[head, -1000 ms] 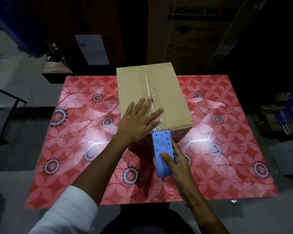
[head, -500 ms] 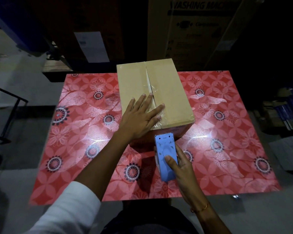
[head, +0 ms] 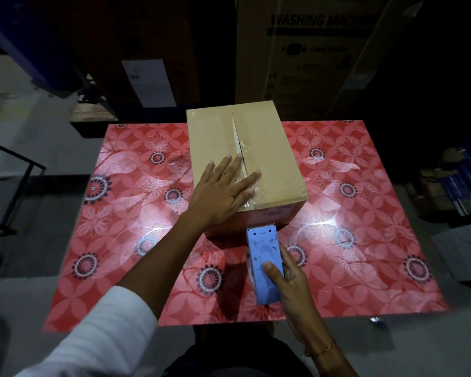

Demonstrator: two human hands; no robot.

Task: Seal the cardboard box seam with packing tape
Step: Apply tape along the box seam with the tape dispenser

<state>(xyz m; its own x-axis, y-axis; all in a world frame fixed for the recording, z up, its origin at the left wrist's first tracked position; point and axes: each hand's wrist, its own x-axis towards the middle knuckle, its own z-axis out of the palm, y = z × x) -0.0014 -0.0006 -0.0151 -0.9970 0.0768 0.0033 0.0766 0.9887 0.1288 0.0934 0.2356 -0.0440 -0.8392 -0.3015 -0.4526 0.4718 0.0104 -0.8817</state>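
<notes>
My left hand (head: 223,194) lies spread flat on the cardboard box (head: 245,156) standing on the counter (head: 365,240); my right grip (head: 288,276) clamps the blue tape dispenser (head: 264,265) against its near face. The tape (head: 252,191) looks wrinkled near the seam (head: 238,137), I think, so pulling down crooked could tear it or lift it off.

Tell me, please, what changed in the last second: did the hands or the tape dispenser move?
The right hand has drawn the blue tape dispenser down the box's near face, toward the person. Nothing was grasped or released. The left hand stays flat on the cardboard box over the taped seam, and the box stays put on the table.
</notes>
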